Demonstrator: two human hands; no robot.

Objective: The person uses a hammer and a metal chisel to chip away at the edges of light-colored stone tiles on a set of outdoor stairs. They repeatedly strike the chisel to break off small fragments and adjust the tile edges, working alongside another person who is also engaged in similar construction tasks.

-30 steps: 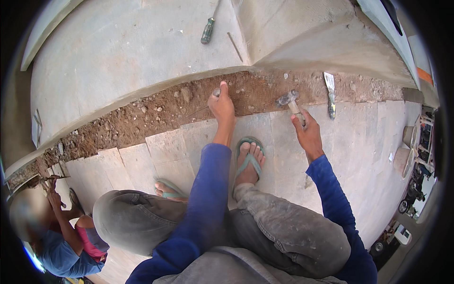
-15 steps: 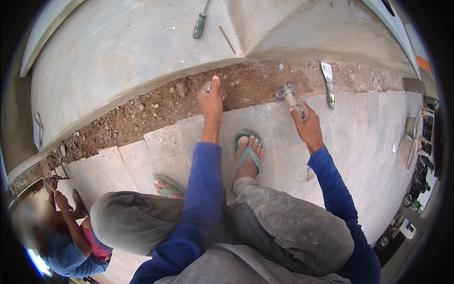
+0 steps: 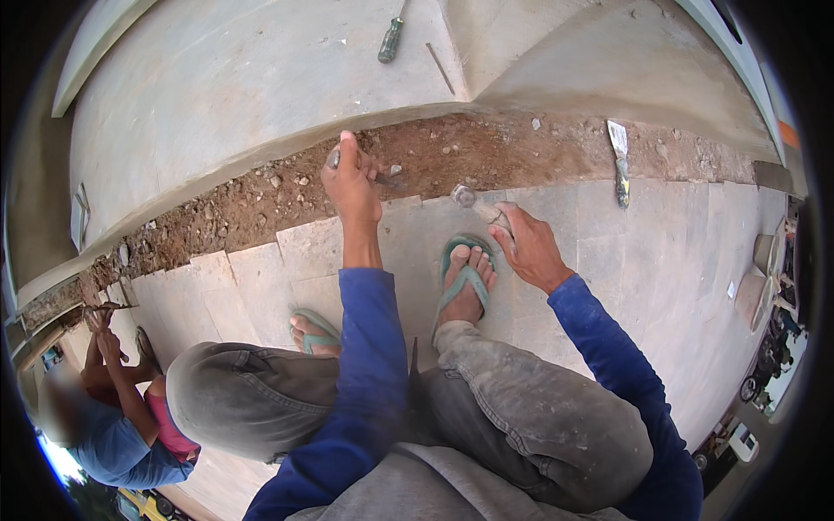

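My left hand [image 3: 352, 187] is closed around a metal chisel [image 3: 334, 160]. The tool's round end shows beside the raised thumb, and a dark, blurred part sticks out past the fingers toward the right, over the strip of dirt [image 3: 287, 187]. In my right hand [image 3: 534, 247] is a hammer [image 3: 465, 196], gripped by its pale handle, with the metal head pointing left toward the left hand. A gap separates the hammer head from the chisel. Both hands are held near the broken edge of the paving tiles [image 3: 313, 247].
A putty knife [image 3: 621, 165] lies across the dirt's edge at right. On the concrete slab [image 3: 261, 78] rest a green-handled screwdriver [image 3: 391, 41] and a thin metal rod [image 3: 440, 68]. Another person [image 3: 130, 438] crouches at lower left, working at the strip. My sandalled foot [image 3: 463, 282] is on the tiles.
The hammer has swung left and lower with my right hand, closer to the left hand. My left hand has shifted left with the chisel, whose projecting part now points right.
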